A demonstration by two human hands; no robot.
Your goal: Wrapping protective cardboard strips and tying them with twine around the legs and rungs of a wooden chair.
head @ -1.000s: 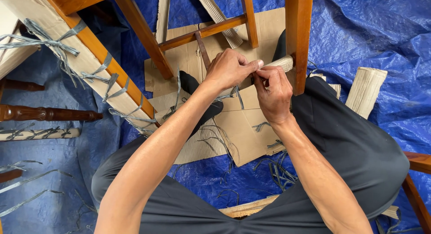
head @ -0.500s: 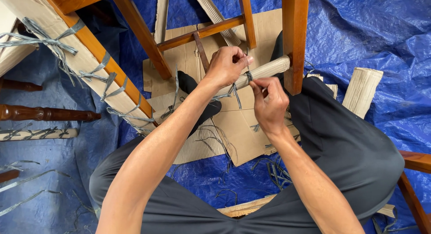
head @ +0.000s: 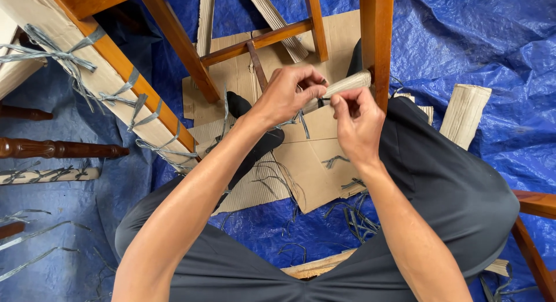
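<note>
left hand (head: 285, 94): fingers curled, gripping the wrapped rung (head: 347, 83) | right hand (head: 357, 123): pinching a grey strap (head: 322, 99) on that rung | rung meets chair leg (head: 376, 41) | all above cardboard (head: 315, 163) on blue tarp (head: 463, 41)

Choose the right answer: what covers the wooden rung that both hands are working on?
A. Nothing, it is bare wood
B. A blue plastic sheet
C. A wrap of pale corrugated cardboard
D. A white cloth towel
C: the rung next to the upright chair leg is wrapped in pale ribbed cardboard, and the left hand and right hand pinch a grey strap around it.
</note>
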